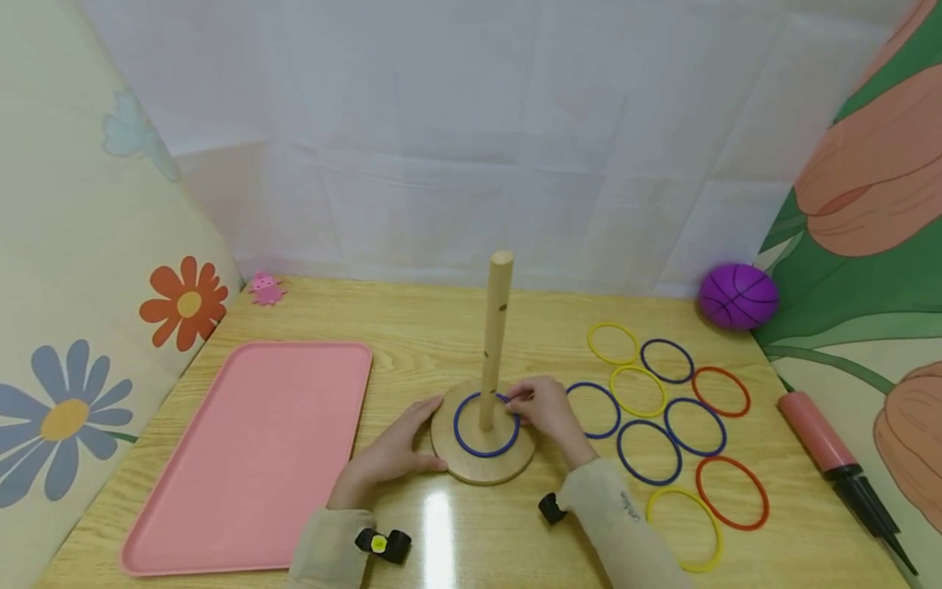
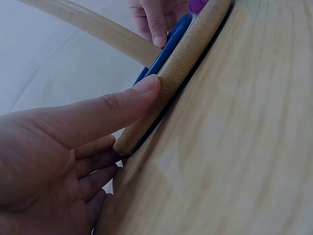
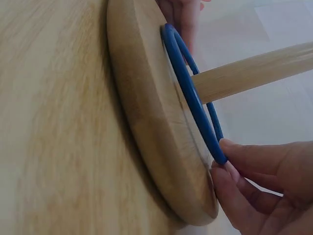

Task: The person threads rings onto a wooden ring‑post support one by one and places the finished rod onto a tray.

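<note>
A round wooden base (image 1: 482, 469) with an upright wooden peg (image 1: 496, 327) stands in the middle of the table. One blue ring (image 1: 455, 425) is around the peg, low down by the base. In the right wrist view, that ring is tilted, its near end lifted off the wood. My right hand (image 1: 548, 409) pinches the ring's right edge between thumb and fingers. On the opposite side, my left hand (image 1: 397, 446) holds the rim of the base. Its thumb (image 2: 117, 110) lies along the rim in the left wrist view, the other fingers farther round.
Several loose yellow, blue and red rings (image 1: 680, 455) lie to the right. A pink tray (image 1: 253, 458) is at the left, a small pink figure (image 1: 266, 289) behind it. At the far right are a purple ball (image 1: 738, 296) and a pink-and-black hand pump (image 1: 820, 433).
</note>
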The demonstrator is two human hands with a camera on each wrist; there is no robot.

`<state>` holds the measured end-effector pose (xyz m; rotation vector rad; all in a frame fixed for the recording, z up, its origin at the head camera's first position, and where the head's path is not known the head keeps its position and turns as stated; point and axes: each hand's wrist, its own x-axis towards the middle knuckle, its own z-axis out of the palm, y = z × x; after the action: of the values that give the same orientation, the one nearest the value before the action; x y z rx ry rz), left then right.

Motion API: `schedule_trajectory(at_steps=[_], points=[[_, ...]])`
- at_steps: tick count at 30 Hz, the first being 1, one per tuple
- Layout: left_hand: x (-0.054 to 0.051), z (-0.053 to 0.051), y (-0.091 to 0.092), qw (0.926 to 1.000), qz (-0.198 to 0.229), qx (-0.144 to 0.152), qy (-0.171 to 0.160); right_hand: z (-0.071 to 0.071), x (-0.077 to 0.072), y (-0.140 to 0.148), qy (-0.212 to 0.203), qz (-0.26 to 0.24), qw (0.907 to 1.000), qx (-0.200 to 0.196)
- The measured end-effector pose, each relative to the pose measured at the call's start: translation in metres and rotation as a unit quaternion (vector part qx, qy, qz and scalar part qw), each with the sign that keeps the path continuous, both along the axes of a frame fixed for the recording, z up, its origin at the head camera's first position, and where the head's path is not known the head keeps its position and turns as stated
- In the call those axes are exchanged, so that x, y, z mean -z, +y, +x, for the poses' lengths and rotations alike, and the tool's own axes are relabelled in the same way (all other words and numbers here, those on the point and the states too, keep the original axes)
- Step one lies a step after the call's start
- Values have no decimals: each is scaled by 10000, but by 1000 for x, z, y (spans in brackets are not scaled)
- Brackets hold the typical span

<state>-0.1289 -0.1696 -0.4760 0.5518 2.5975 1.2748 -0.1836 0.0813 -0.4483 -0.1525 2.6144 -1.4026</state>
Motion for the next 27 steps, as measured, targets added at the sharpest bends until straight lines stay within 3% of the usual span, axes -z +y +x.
schedule_trajectory(at_steps=[7,13,19,27], points=[[0,0,0,10000,19,-3,-14,0,-2,5,147,114,9998,13],[0,0,1,10000,-35,-13,0,-12,-13,33,253,405,9988,64],[-1,0,0,9999,-69,-57,-75,-31,-24,75,656,1060,9914,-405],[-3,1,1,9999,-54,-62,-94,-49,-21,115,819,1491,9790,-1118]])
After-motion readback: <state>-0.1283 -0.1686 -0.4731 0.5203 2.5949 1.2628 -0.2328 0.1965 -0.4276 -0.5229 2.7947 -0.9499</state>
